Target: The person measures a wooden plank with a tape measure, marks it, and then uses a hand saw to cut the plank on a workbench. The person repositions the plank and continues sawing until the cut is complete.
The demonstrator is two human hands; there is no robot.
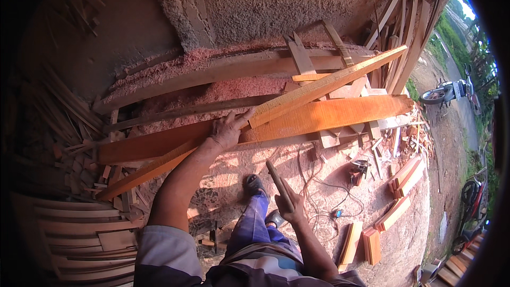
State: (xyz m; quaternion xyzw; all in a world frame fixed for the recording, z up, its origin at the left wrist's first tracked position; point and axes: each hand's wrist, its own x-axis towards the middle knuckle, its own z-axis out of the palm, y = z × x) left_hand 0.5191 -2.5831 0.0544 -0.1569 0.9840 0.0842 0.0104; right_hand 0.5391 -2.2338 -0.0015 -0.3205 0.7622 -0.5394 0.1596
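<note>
Now: left hand (228, 130) grips one long slanted plank (297, 98) near its middle, fingers wrapped over its edge | right hand (289, 207) closed around one short wooden stick (279, 183), held upright near the knee | plank lies across one broad orange board (329, 114) | two sandalled feet (255, 185) below

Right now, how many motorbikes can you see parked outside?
2. One motorbike stands on the dirt at upper right, past the leaning planks. A second motorbike sits at the right edge lower down, partly cut off by the rim. More may be hidden.
</note>
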